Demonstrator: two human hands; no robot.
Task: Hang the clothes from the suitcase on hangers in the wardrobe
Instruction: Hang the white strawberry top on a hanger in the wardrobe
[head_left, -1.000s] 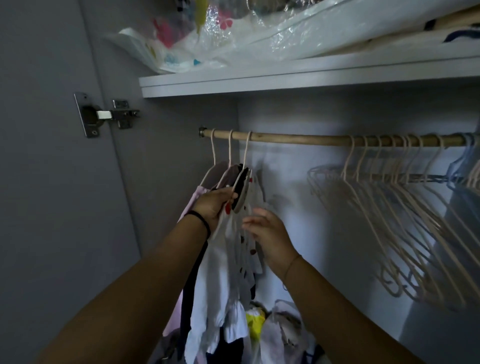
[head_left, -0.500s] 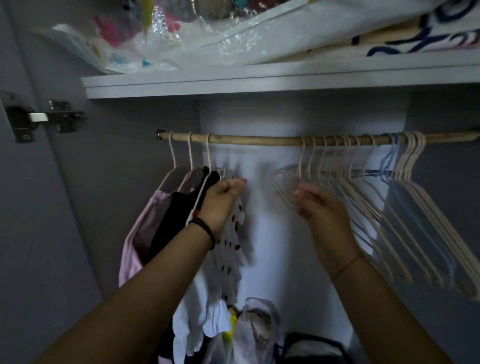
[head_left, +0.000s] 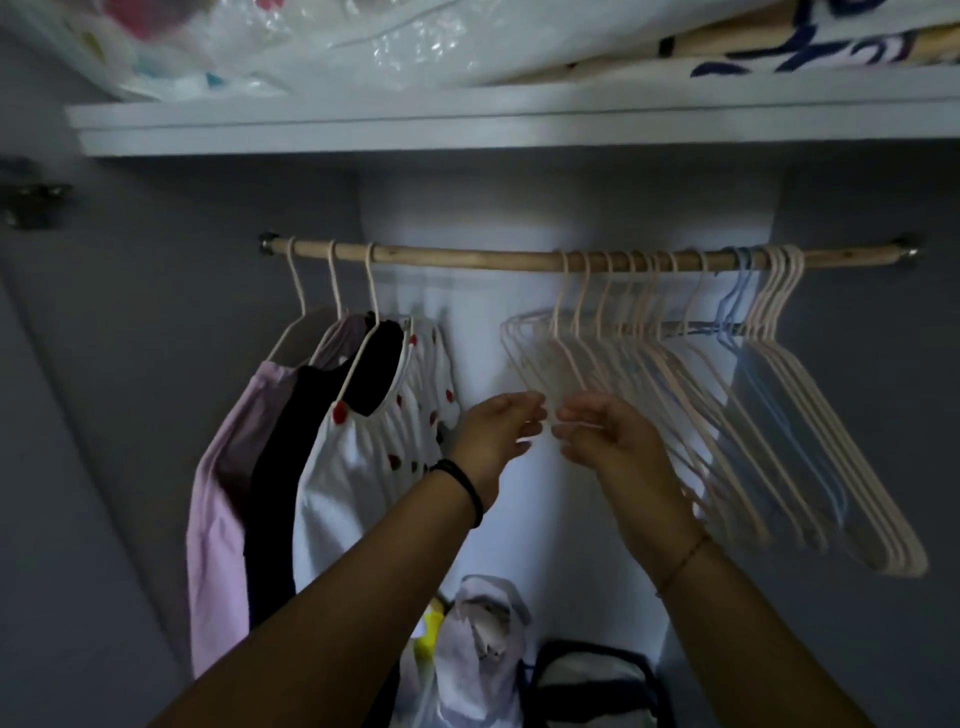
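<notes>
Three garments hang at the 9 o'clock end of the wooden rod (head_left: 467, 257), each on its own pale hanger: a pink garment (head_left: 218, 493) outermost, a black garment (head_left: 275, 467) beside it, and a white top with red spots (head_left: 343, 467) nearest the middle. From the middle toward 3 o'clock the rod carries a close bunch of empty hangers (head_left: 691, 384), mostly pale pink with a couple of light blue ones among them.

Both hands are raised at the centre, below the rod, at the lower left edge of that bunch. The left hand (head_left: 493, 431) sits at 9 o'clock of the right hand (head_left: 608, 441), the fingertips nearly meeting. The fingers of both are loosely curled, and a thin pale hanger wire runs across them; blur hides whether either hand actually pinches it. A black band (head_left: 462, 488) circles the left wrist and a thin bracelet (head_left: 685, 558) the right.

At 12 o'clock a white shelf (head_left: 467, 130) bears clear plastic bags (head_left: 363, 41). At 6 o'clock, on the wardrobe floor, stand a crumpled white bag (head_left: 483, 639) and a dark-edged bag (head_left: 592, 686).
</notes>
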